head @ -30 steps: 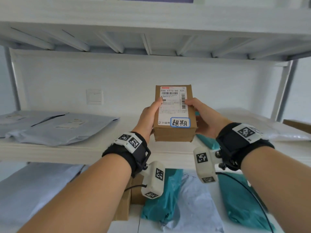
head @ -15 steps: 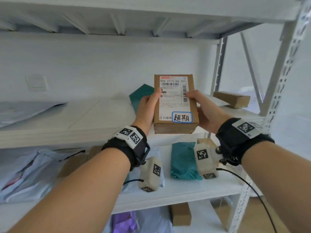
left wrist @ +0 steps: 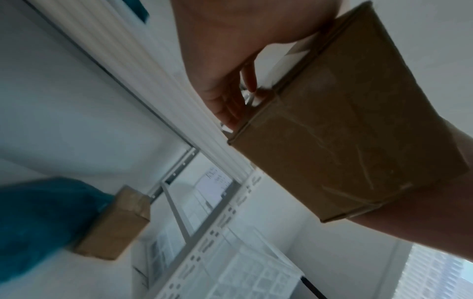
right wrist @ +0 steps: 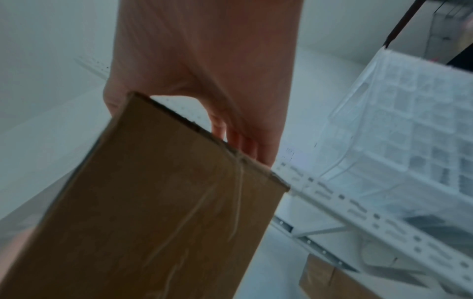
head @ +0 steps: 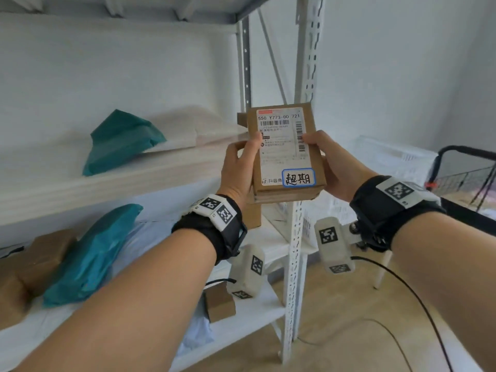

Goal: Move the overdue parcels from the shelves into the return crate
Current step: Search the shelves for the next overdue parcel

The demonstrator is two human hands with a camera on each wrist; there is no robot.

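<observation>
A brown cardboard parcel [head: 284, 151] with a white shipping label and a blue-framed handwritten sticker is held up in front of the shelf's right post. My left hand [head: 241, 167] grips its left side, thumb on the label. My right hand [head: 332, 162] grips its right side, thumb over the barcode. The wrist views show the box's taped underside [left wrist: 345, 125] [right wrist: 158, 212] with fingers [right wrist: 243, 145] curled beneath. A white lattice crate [head: 389, 162] stands to the right, beyond the shelf post; it also shows in the right wrist view [right wrist: 409, 131].
White shelving [head: 107, 183] on the left carries teal mailers [head: 120, 140] [head: 88, 253], a white padded envelope and small brown boxes [head: 220, 304]. The perforated upright post [head: 298, 251] stands just below the parcel. A black wire cart [head: 467, 178] is at far right. Wooden floor below.
My view and both hands have swung right along the shelf, carrying the parcel past the shelf's end post. The white crate and the wire cart have come into view.
</observation>
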